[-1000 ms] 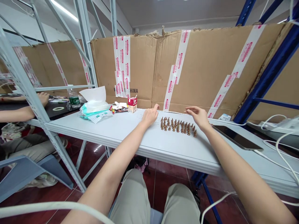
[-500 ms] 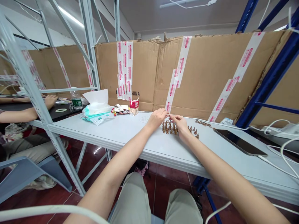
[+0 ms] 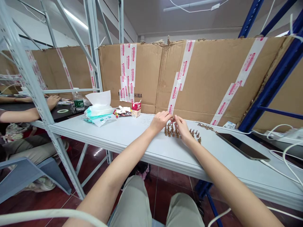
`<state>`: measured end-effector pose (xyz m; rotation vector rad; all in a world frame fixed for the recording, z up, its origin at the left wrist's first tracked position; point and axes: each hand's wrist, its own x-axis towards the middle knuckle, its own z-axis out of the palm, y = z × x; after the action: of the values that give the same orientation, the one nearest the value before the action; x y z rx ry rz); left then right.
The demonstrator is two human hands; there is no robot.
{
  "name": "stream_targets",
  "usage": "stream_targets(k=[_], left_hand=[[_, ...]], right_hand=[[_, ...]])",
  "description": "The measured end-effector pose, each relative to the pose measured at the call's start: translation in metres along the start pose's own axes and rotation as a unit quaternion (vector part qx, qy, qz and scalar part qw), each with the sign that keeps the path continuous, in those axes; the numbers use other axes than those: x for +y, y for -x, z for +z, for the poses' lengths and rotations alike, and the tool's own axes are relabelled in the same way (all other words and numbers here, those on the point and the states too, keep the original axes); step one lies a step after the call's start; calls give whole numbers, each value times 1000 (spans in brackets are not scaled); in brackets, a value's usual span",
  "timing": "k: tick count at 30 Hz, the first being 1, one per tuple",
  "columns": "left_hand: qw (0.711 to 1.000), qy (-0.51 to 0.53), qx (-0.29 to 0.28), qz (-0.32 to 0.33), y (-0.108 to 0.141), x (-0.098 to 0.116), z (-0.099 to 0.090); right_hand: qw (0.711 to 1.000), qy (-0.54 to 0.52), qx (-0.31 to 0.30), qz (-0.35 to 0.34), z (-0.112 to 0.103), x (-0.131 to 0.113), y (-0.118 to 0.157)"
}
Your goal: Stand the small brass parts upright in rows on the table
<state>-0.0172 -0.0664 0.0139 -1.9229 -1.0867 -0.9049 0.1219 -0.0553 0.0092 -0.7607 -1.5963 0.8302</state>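
White desk before taped cardboard: left hand and right hand meet above small brown figurines, fingertips pressed close, working the rows; any pinched piece, cannot tell.

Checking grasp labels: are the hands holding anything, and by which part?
Cannot tell: the left hand and right hand meet at the fingertips over the small brown figurines; anything pinched is hidden.

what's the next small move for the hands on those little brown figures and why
I'd probably raise the left hand and right hand slowly straight up, not sideways. They meet just above the small brown figures, packed close on the white table, so a sideways brush could likely topple neighbours. Whether the hands hold one is hidden.
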Motion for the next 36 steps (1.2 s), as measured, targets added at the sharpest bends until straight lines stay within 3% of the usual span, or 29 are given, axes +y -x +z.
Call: stream_targets(k=[3, 9, 14, 21, 30, 36], left_hand=[[1000, -11, -10, 2, 0, 3, 0], [998, 14, -55, -6, -3, 13, -2], [994, 28, -96, -35, -3, 14, -1], [993, 59, -102, -1, -2, 9, -5], [991, 27, -130, -33, -1, 9, -3], [992, 37, -123, -3, -2, 9, -7]], right_hand=[[999, 36, 4, -36, 3, 5, -1], [979, 179, 72, -63, 1, 5, 4], [952, 284, 63, -92, -2, -1, 7], [949, 293, 42, -107, -6, 0, 4], [945, 307, 16, -113, -7, -1, 5], [944, 311, 15, -108, -7, -1, 5]])
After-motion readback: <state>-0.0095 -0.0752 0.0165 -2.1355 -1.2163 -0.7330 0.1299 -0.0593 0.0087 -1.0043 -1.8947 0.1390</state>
